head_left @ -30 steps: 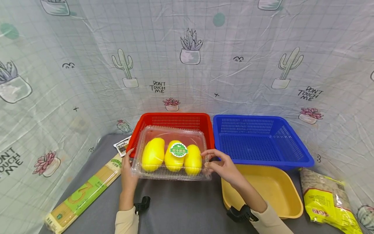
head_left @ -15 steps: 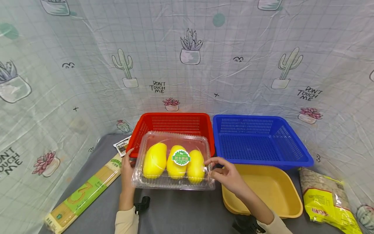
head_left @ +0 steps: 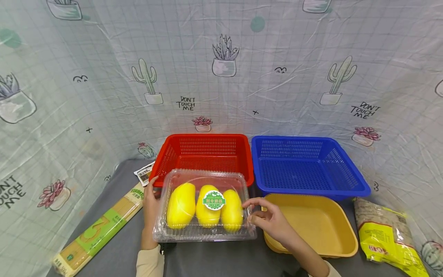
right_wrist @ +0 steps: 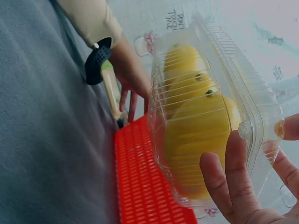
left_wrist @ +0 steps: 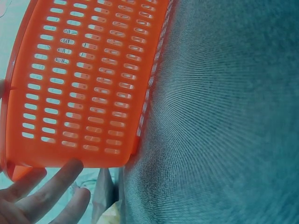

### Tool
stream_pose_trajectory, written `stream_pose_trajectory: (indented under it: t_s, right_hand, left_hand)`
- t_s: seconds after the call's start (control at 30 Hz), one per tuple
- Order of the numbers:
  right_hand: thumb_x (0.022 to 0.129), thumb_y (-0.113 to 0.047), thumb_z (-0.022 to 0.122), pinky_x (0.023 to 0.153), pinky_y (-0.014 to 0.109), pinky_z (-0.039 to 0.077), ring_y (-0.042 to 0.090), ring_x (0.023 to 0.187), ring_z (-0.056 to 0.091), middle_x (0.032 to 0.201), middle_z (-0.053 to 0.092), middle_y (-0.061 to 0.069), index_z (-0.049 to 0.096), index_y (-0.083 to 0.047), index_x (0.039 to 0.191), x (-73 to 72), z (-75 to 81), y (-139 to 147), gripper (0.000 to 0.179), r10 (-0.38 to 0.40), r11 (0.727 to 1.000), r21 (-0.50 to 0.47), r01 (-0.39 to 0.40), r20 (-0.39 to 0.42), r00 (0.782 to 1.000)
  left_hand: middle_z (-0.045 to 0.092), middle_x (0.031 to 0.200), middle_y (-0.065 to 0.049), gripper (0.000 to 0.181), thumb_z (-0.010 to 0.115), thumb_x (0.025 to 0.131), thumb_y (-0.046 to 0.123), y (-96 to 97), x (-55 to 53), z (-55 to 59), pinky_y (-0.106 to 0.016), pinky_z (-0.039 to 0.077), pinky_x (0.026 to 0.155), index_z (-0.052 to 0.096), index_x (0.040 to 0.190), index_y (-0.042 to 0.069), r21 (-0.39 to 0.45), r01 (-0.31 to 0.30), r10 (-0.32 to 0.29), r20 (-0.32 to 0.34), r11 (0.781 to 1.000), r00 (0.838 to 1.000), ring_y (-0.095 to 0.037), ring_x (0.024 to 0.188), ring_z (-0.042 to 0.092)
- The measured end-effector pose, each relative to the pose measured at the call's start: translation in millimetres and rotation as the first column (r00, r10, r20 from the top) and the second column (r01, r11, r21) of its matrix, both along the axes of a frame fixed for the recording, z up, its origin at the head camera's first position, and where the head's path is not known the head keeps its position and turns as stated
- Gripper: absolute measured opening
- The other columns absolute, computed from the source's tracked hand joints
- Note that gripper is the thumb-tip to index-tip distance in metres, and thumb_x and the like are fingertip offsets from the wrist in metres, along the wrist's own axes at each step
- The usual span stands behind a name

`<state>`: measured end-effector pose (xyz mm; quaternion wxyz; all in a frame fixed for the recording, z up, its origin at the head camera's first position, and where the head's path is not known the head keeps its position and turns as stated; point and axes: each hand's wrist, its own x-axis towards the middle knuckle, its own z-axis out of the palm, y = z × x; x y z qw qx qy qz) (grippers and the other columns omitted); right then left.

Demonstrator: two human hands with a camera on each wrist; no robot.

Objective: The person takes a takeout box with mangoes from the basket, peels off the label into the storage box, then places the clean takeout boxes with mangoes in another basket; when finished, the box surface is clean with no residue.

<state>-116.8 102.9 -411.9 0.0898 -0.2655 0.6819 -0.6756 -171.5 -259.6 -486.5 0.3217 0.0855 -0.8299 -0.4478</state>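
Note:
A clear plastic clamshell box of mangoes (head_left: 207,206) holds three yellow fruits (right_wrist: 201,130) and has a green and white label on its lid. My right hand (head_left: 271,221) pinches the box's right end, thumb on one side and fingers on the other in the right wrist view. The box is raised, its far edge overlapping the front of the red basket (head_left: 207,144). At that basket's front left corner is my left hand (head_left: 150,202), its fingers (left_wrist: 58,186) extended along the basket's end wall. The box's left end overlaps my left wrist in the head view.
A blue basket (head_left: 311,192) stands right of the red one, with a yellow basin (head_left: 325,231) in front. At far right lies a yellow and clear bag (head_left: 384,234). A long noodle pack (head_left: 100,231) and a small white packet (head_left: 143,173) lie at left.
The mango box has come down and toward me, away from over the red basket, with my right hand following slightly. My left hand stays at the basket corner.

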Motion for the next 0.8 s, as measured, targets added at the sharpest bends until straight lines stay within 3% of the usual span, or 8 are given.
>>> stream_pose_trajectory:
  t_s: [0.07, 0.17, 0.37, 0.47, 0.57, 0.63, 0.73, 0.8]
  right_hand:
    - [0.092, 0.004, 0.055, 0.07, 0.026, 0.055, 0.017, 0.078, 0.067, 0.113, 0.045, 0.02, 0.055, 0.009, 0.118, 2.4, -4.2, 1.0, 0.027, 0.01, 1.0, -0.019, -0.01, -0.002, 1.0]
    - [0.091, 0.006, 0.054, 0.069, 0.024, 0.054, 0.015, 0.077, 0.066, 0.112, 0.048, 0.016, 0.054, 0.011, 0.117, 5.2, -10.8, 1.4, 0.026, 0.026, 0.998, -0.057, -0.027, -0.013, 1.0]
    - [0.089, 0.01, 0.053, 0.068, 0.021, 0.053, 0.008, 0.074, 0.063, 0.111, 0.053, 0.005, 0.05, 0.017, 0.115, 9.1, -23.1, -0.1, 0.027, 0.069, 0.988, -0.136, -0.07, -0.017, 0.997]
    - [0.089, 0.011, 0.052, 0.069, 0.021, 0.053, 0.007, 0.074, 0.063, 0.111, 0.055, 0.002, 0.051, 0.016, 0.115, 11.1, -27.4, 0.7, 0.026, 0.065, 0.991, -0.116, -0.066, -0.018, 0.998]
    - [0.091, 0.009, 0.053, 0.069, 0.021, 0.053, 0.008, 0.074, 0.063, 0.112, 0.056, 0.003, 0.053, 0.013, 0.117, 12.7, -30.4, 2.4, 0.027, 0.053, 0.996, -0.076, -0.054, -0.008, 0.999]
    - [0.091, 0.008, 0.053, 0.069, 0.022, 0.054, 0.008, 0.075, 0.064, 0.112, 0.055, 0.007, 0.053, 0.012, 0.118, 13.6, -32.2, 3.1, 0.027, 0.051, 0.997, -0.063, -0.051, -0.007, 0.999]
    - [0.091, 0.008, 0.053, 0.069, 0.023, 0.054, 0.008, 0.076, 0.064, 0.111, 0.054, 0.011, 0.053, 0.012, 0.118, 14.8, -35.3, 3.5, 0.027, 0.06, 0.996, -0.065, -0.061, -0.014, 0.998]
    - [0.091, 0.009, 0.053, 0.068, 0.023, 0.054, 0.007, 0.075, 0.063, 0.11, 0.052, 0.014, 0.053, 0.013, 0.117, 15.4, -37.3, 3.5, 0.027, 0.064, 0.996, -0.066, -0.066, -0.022, 0.998]
  left_hand:
    - [0.054, 0.115, -0.026, 0.052, 0.071, 0.088, 0.006, 1.1, 0.0, -0.8, -0.031, 0.057, 0.077, 0.05, 0.135, 0.002, 0.006, 0.005, -0.005, -0.002, 1.0, 1.0, -0.041, 0.084, 0.065]
    - [0.052, 0.118, -0.028, 0.054, 0.072, 0.086, 0.004, 1.0, -1.0, -1.7, -0.053, 0.054, 0.078, 0.049, 0.135, 0.001, 0.019, 0.01, -0.01, 0.001, 1.0, 1.0, -0.043, 0.086, 0.065]
    - [0.053, 0.119, -0.024, 0.057, 0.074, 0.087, 0.014, 1.7, -1.5, 0.8, -0.053, 0.053, 0.08, 0.049, 0.136, 0.004, 0.025, -0.014, 0.014, 0.028, 1.0, 1.0, -0.042, 0.089, 0.065]
    - [0.054, 0.118, -0.023, 0.059, 0.076, 0.086, 0.02, 2.4, -1.5, 0.6, -0.053, 0.054, 0.078, 0.049, 0.137, 0.004, 0.03, -0.021, 0.02, 0.029, 0.999, 0.999, -0.042, 0.087, 0.066]
    - [0.054, 0.118, -0.023, 0.06, 0.076, 0.086, 0.024, 3.4, -2.0, 0.6, -0.045, 0.058, 0.075, 0.05, 0.136, 0.005, 0.026, -0.04, 0.039, 0.033, 0.999, 0.999, -0.042, 0.085, 0.066]
    - [0.055, 0.117, -0.022, 0.061, 0.077, 0.085, 0.025, 3.9, -2.3, 0.7, -0.03, 0.057, 0.07, 0.051, 0.136, 0.005, 0.021, -0.054, 0.053, 0.038, 0.998, 0.998, -0.041, 0.083, 0.065]
    - [0.055, 0.117, -0.022, 0.061, 0.077, 0.085, 0.026, 4.3, -2.5, 0.8, -0.01, 0.046, 0.066, 0.051, 0.136, 0.005, 0.03, -0.059, 0.058, 0.041, 0.998, 0.997, -0.039, 0.083, 0.064]
    - [0.055, 0.118, -0.02, 0.062, 0.077, 0.085, 0.028, 4.4, -2.7, 0.6, -0.004, 0.04, 0.064, 0.051, 0.136, 0.007, 0.036, -0.057, 0.056, 0.052, 0.998, 0.997, -0.038, 0.083, 0.064]
